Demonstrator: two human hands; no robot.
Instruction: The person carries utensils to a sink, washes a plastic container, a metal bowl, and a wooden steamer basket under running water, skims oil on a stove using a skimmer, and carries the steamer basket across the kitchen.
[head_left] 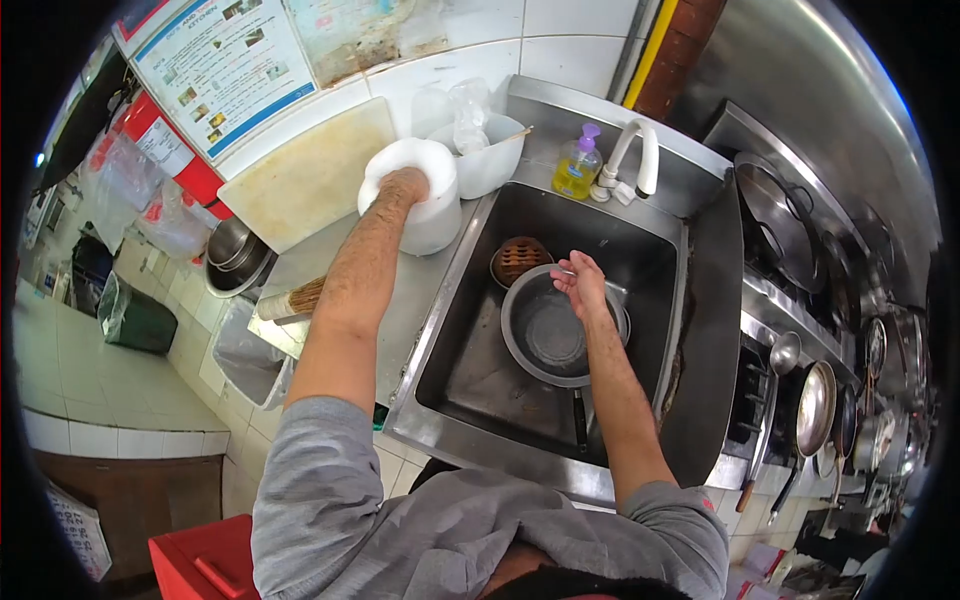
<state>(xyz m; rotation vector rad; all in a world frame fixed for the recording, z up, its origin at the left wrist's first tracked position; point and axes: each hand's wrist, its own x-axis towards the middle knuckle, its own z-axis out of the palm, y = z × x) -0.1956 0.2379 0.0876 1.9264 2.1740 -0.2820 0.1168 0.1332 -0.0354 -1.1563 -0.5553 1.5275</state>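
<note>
My left hand (pixel 405 187) reaches down into the round mouth of a white tub (pixel 432 225) beside the sink; its fingers are hidden inside. Over a round grey metal bowl (pixel 548 335) in the sink, my right hand (pixel 582 284) has its fingers curled together. Something small and shiny shows at those fingertips, too small to name. A black handle (pixel 580 420) sticks out from below the bowl towards me. Behind the bowl sits a brown slatted round piece (pixel 522 257), partly covered by the bowl.
A white faucet (pixel 645 165) and a yellow soap bottle (pixel 577 165) stand behind the sink (pixel 480 365). On the left are a cutting board (pixel 310 175), a white bin (pixel 488 160) with plastic bags, and a brush (pixel 292 298). Pans (pixel 815 410) and a ladle (pixel 785 353) lie right.
</note>
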